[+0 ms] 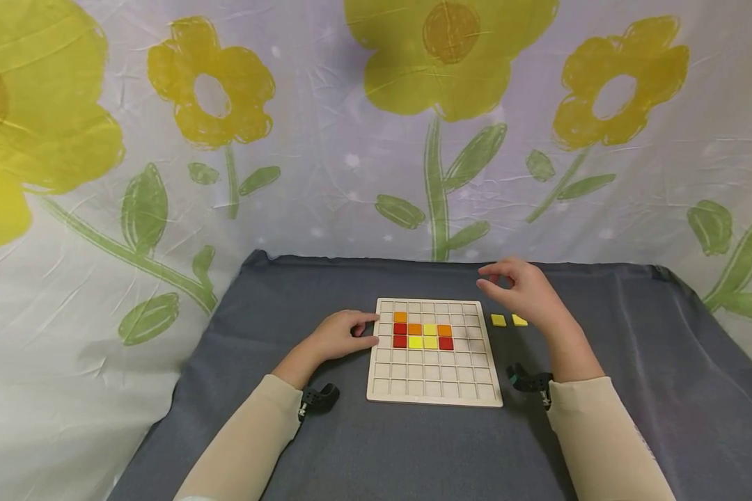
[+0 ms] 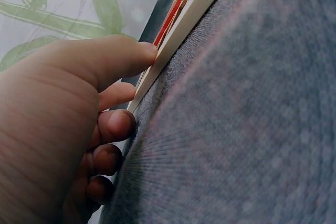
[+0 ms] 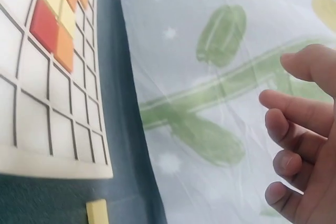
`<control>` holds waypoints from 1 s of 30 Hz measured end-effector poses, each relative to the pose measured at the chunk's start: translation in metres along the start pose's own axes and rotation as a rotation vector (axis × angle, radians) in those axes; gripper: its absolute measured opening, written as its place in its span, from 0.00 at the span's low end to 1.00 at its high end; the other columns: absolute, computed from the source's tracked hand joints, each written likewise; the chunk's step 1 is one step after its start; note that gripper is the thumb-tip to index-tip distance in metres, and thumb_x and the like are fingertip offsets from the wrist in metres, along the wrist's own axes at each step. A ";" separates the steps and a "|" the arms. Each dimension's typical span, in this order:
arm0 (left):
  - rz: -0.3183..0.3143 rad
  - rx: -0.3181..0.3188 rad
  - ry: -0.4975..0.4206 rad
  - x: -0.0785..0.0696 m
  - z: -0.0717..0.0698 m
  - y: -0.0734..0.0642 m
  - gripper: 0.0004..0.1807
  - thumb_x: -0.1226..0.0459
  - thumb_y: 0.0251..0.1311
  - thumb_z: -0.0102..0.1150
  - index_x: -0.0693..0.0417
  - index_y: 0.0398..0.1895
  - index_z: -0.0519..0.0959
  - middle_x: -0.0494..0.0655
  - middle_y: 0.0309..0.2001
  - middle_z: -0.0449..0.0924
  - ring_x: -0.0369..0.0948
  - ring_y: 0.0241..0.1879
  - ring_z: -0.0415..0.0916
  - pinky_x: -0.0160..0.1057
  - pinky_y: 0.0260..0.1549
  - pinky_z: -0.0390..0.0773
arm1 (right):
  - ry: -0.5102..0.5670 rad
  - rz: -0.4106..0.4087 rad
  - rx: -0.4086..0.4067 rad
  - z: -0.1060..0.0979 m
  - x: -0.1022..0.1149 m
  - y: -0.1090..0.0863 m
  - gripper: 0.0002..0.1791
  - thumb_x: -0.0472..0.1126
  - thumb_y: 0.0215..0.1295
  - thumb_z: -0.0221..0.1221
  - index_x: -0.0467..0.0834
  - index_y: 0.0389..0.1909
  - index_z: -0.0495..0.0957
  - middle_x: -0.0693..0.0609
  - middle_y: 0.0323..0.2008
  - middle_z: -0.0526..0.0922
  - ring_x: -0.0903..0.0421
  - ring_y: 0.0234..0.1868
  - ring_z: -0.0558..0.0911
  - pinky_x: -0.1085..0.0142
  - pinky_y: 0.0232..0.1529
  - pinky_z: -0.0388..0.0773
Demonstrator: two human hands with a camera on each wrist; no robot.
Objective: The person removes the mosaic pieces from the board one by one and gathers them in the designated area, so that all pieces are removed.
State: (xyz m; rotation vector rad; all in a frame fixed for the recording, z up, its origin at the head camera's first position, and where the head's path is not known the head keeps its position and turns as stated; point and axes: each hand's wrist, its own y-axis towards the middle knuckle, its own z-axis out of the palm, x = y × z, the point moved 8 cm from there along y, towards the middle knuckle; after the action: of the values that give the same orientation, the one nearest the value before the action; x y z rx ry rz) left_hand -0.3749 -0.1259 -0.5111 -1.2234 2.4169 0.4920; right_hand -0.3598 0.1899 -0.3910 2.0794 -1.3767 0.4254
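A square wooden grid board [image 1: 435, 400] lies on the cloth, with several red, orange and yellow tiles [image 1: 430, 342] set in its upper left cells. At the board's left edge is my left hand [image 1: 335, 337]; the thumb and index fingertips touch the rim a little apart, and the other fingers curl beneath. My right hand [image 1: 523, 289] is raised beyond the board's upper right corner, its fingers loosely bent and nothing between them. Below it on the cloth lie two loose yellow tiles [image 1: 498, 320]. In the right wrist view, a yellow tile [image 3: 97, 212] shows close to the board's edge.
Dark grey cloth [image 1: 326, 445] covers the table. Behind and at both sides hangs a white curtain [image 1: 326, 174] printed with yellow flowers. Each wrist wears a black strap, one of them the left strap [image 1: 319, 399].
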 end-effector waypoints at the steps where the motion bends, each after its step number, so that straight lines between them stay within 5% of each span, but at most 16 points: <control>1: -0.001 0.000 0.000 0.000 0.000 0.000 0.28 0.51 0.66 0.68 0.51 0.67 0.79 0.39 0.23 0.65 0.35 0.23 0.60 0.37 0.29 0.62 | -0.001 -0.004 0.002 0.002 0.002 0.000 0.21 0.52 0.74 0.62 0.43 0.58 0.84 0.51 0.43 0.80 0.49 0.33 0.67 0.53 0.36 0.64; 30: -0.014 0.001 -0.015 -0.001 -0.001 0.000 0.29 0.52 0.66 0.68 0.51 0.67 0.79 0.38 0.21 0.64 0.35 0.21 0.58 0.36 0.29 0.62 | -0.006 -0.125 0.081 0.066 0.043 0.017 0.18 0.45 0.71 0.65 0.42 0.57 0.85 0.50 0.43 0.80 0.51 0.41 0.78 0.55 0.41 0.74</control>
State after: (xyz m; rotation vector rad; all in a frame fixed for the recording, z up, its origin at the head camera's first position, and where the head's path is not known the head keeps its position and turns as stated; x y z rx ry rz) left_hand -0.3748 -0.1261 -0.5096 -1.2315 2.3945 0.4941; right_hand -0.3621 0.1122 -0.4122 2.2201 -1.2428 0.4289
